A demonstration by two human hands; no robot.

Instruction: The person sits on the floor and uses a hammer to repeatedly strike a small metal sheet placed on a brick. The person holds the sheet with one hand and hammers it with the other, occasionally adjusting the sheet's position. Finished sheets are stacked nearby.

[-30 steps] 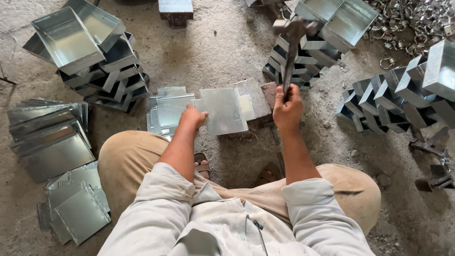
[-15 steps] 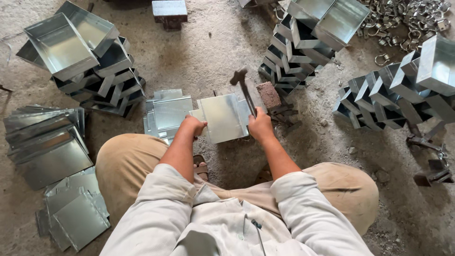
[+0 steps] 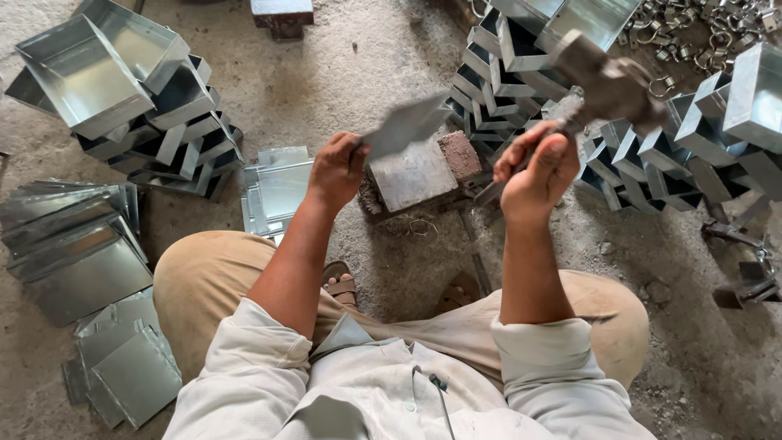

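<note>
Head view, looking down over bent knees to a dusty concrete floor [image 3: 366, 73]. Left hand [image 3: 336, 169] pinching one edge of a flat grey sheet-metal piece [image 3: 405, 126], fingers closed on its near-left end, holding it raised above a worn rectangular block with a reddish brick end [image 3: 423, 171]. Right hand [image 3: 538, 167] wrapped tight around the handle of a dark steel-headed hammer [image 3: 607, 77], head lifted and blurred, up near the stacked trays on the right.

To strike well: best to settle the sheet flat on the block first, fingers kept back at the far edge, clear of where the head would land; a square blow likely matters more than a hard one, since thin sheet dents and skids easily.

Sheet's long axis running from the left hand up and to the right, free end pointing toward the hammer head; tilted, possibly seen near edge-on, though motion blur makes the exact tilt hard to judge. Sheet apart from the block, not touching.

Around: stacks of folded galvanised metal trays [image 3: 130, 98] upper left, more such stacks [image 3: 717, 122] at right, piles of flat cut sheets [image 3: 73, 244] at left, another small pile [image 3: 281, 187] just beside the left forearm.
</note>
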